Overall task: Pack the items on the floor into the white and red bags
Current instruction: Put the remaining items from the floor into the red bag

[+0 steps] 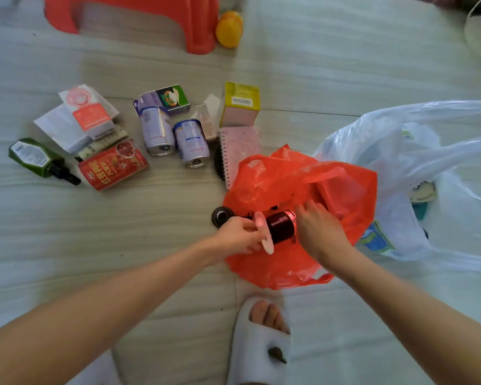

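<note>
Head view: dark cylindrical can (282, 227) held over crumpled red plastic bag (303, 218).
Left hand (239, 236): pinches pale flat disc (263, 237).
Right hand (318, 230): fingers curl by can — grip unclear.
Advice: spread bag mouth, lower can gently.
</note>
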The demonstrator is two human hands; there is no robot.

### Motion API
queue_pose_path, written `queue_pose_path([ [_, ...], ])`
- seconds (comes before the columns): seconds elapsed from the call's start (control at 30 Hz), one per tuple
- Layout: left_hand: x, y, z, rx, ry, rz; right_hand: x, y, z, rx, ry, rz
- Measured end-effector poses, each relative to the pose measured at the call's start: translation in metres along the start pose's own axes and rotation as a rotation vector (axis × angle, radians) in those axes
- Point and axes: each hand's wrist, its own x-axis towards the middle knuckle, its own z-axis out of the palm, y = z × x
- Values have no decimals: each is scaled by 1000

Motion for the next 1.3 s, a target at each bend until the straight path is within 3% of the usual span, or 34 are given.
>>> queue_pose_path([
  [0.13, 2, 1, 5, 117, -139, 110, 0, -7, -1, -58, 164, -62],
  [0.2, -2, -2, 0, 233, -99, 147, 0, -12, -2, -53, 164, -84],
  [0.4, -31, -25, -69, 615, 216, 295, 5, -53, -11, -7, 226, -237],
  [0.57, -45, -43, -164, 970, 690, 448, 40, -109, -24, 105, 197, -336],
  [0.67, -45, -39, -207, 1045, 876, 341, 77, -140, -31, 269, 116, -199],
  [0.8, -27, -39, -239, 1138, 807, 218, 137, -169, -28, 514, 68, 154],
  [0.93, -24, -55, -247, 1182, 795, 176, 166, -191, -17, 771, 16, 367],
  [1.2, -33, -66, -243, 1129, 750, 135, 158, -202, -16, 1001, -11, 545],
  [1.3, -43, -60, -236, 912, 814, 168, 139, -193, -23, 1029, -20, 503],
])
